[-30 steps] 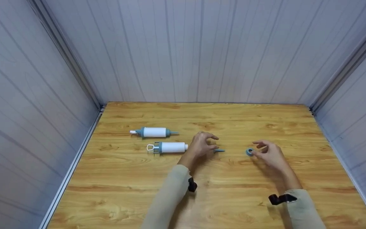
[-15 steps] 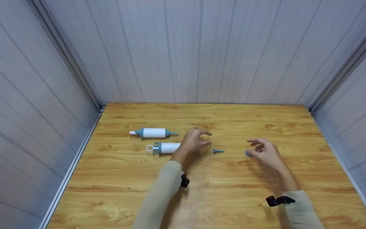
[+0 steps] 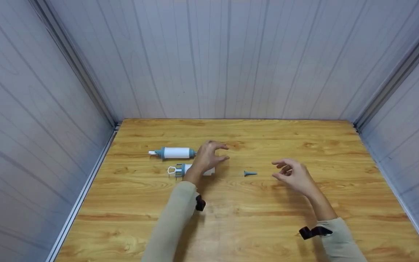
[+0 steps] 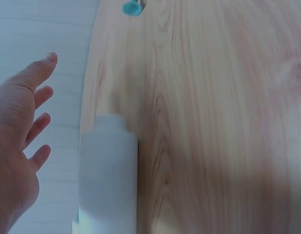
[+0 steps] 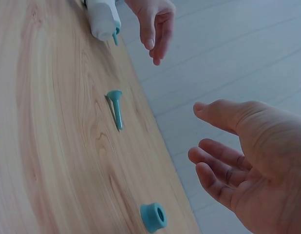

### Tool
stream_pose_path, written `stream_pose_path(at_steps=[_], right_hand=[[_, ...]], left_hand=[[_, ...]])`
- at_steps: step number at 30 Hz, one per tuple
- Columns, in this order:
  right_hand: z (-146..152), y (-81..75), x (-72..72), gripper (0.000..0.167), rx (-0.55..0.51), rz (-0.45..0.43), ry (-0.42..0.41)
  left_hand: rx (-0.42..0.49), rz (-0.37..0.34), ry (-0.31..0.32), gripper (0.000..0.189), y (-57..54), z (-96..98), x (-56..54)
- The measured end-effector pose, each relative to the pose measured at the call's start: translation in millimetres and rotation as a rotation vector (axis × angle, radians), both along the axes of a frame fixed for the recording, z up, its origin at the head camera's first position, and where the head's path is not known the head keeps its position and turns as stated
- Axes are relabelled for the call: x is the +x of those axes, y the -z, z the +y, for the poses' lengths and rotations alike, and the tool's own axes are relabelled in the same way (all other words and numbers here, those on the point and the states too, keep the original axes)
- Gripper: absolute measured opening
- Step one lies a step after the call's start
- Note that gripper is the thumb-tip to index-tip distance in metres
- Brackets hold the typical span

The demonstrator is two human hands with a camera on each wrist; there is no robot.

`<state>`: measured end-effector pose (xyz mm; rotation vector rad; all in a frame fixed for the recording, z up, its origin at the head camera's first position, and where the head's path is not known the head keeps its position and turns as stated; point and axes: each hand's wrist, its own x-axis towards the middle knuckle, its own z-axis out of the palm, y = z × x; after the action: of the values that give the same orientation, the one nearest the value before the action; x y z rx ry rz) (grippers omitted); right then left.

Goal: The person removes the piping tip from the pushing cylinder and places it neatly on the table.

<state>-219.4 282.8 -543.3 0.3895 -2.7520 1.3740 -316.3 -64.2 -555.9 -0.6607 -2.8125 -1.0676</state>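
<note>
- Head: we see the left hand (image 3: pixel 206 158), loosely bent and holding nothing, partly covering the lower white tube (image 3: pixel 209 171); the upper tube (image 3: pixel 176 153) lies just beyond — between this hand and the right hand (image 3: pixel 295 176), the teal nozzle (image 3: pixel 250 173) lies on the worktop (image 3: pixel 253 214).
- Left wrist: we see fingers spread, apart from the lower white tube.
- Right wrist: the right hand, relaxed, grasps nothing — we see the teal ring (image 5: pixel 153 218) near it.

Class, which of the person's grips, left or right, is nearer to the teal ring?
Right. The right grip is raised beside the teal ring, apart from it; the left grip is farther off, beyond the teal nozzle, by the front white cylinder.
</note>
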Motion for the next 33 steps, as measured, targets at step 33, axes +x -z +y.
stream_pose_path(at_steps=[33], right_hand=[[-33,6.5,3.6,0.066,-0.092,0.294,-0.140]], left_hand=[[-0.060,0.038,-0.203,0.048,-0.3,-93.7,-0.6]])
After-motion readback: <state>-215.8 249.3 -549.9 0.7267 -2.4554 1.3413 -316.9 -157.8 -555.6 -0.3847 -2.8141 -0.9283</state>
